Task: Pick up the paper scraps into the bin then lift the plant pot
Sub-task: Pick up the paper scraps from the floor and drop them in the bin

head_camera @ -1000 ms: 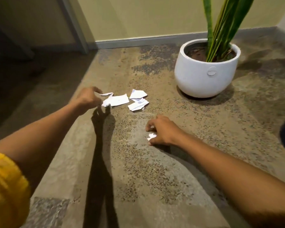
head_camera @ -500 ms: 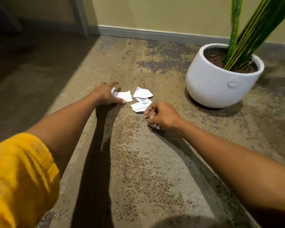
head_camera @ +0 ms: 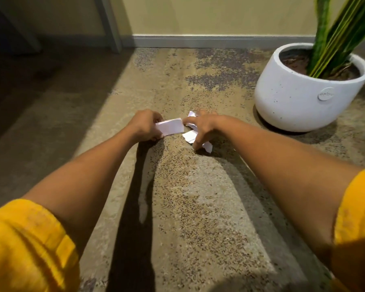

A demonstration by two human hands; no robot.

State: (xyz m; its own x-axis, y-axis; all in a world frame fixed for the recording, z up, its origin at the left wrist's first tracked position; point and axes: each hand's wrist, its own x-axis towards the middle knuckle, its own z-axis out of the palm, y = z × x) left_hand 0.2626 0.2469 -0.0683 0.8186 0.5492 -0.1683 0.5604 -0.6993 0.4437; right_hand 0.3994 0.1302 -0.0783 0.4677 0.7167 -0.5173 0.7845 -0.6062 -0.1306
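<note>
The paper scraps (head_camera: 190, 136) are sitting in a little pile on the speckled carpet (head_camera: 198, 207), just left of the white plant pot (head_camera: 299, 98), and you're working them from both sides. Your left hand (head_camera: 144, 125) is gripping one bigger white scrap (head_camera: 170, 127) with curled fingers, holding it right beside the pile. Your right hand (head_camera: 200, 128) is spreading over the rest, fingertips curling down onto the scraps and pinching at them, yellow sleeves (head_camera: 27, 245) showing at both edges.
</note>
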